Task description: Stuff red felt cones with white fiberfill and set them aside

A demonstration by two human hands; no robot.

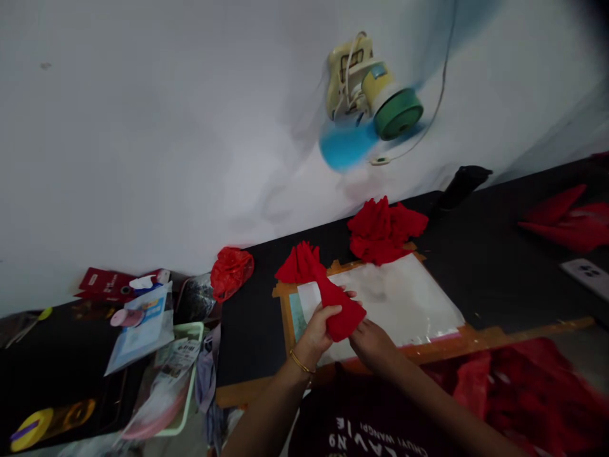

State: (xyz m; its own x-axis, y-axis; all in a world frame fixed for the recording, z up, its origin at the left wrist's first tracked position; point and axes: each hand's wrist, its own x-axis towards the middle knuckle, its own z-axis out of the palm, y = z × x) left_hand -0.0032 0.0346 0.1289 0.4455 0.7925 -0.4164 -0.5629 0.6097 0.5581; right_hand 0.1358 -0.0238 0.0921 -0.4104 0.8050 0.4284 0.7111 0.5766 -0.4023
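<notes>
A piece of red cloth (341, 312), narrow at the top and wider below, is held up between my two hands over the front of the work surface. My left hand (320, 331), with a gold bangle at the wrist, is closed around its left side, thumb on top. At the lower right edge my right hand (373, 343) grips the cloth too; its fingertips are partly hidden. Just behind lies a small bunch of red cloth (299, 263), which looks close to or touching the held piece. A bigger red cloth pile (384, 228) sits farther back.
A white sheet (404, 295) is taped to the black table (257, 330). On the wall a fan (397, 114) has blurred blue blades. A red plastic bag (231, 273), a green-rimmed basket (190, 387) and a phone (587, 276) are around. More red material (537, 393) lies at lower right.
</notes>
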